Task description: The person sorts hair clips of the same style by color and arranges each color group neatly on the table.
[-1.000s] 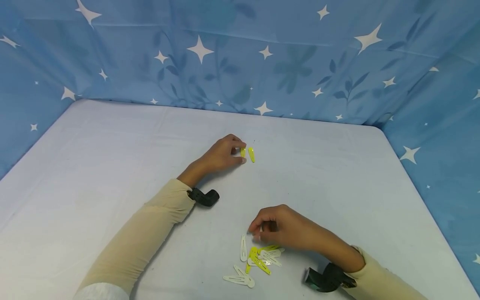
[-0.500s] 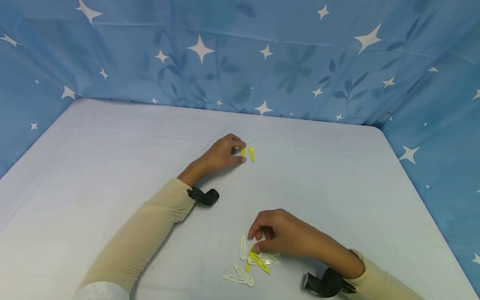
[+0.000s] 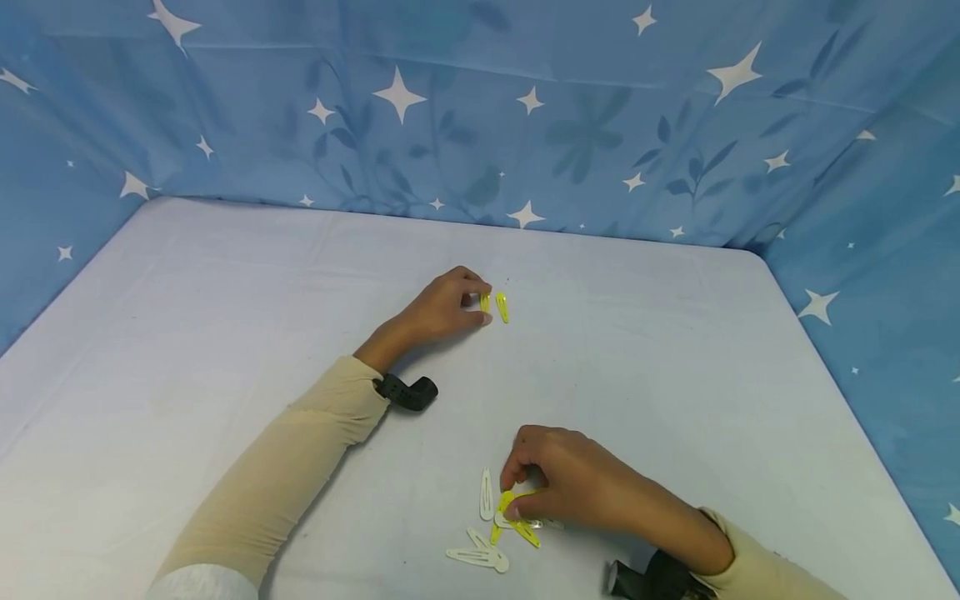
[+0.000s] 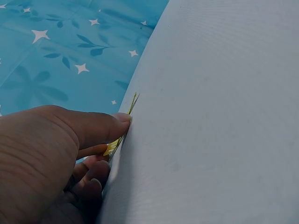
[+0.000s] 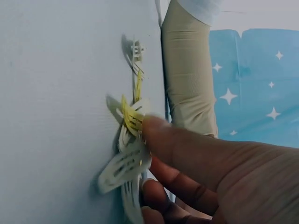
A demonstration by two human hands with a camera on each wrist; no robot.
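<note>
Far out on the table, my left hand (image 3: 442, 308) has its thumb and finger at the two ends of a yellow snap hair clip (image 3: 485, 303), pinching it at the tabletop. A second yellow hair clip (image 3: 502, 307) lies just right of those fingertips. In the left wrist view the thumb (image 4: 105, 127) touches the thin edge of the clips. Close to me, my right hand (image 3: 570, 482) reaches into a pile and pinches a yellow hair clip (image 5: 132, 118) between thumb and forefinger. The forefinger's contact is partly hidden. White hair clips (image 5: 125, 165) lie around and under it.
Two white hair clips (image 3: 478, 558) overlap at the near left of the pile, and another white clip (image 3: 487, 495) lies lengthwise beside it. A white cloth covers the table (image 3: 225, 333). Blue star-patterned curtain (image 3: 465, 108) borders its back and sides.
My right hand has come down and toward me from above the pile, and its thumb and forefinger have closed in on a yellow hair clip. The left hand has stayed in place.
</note>
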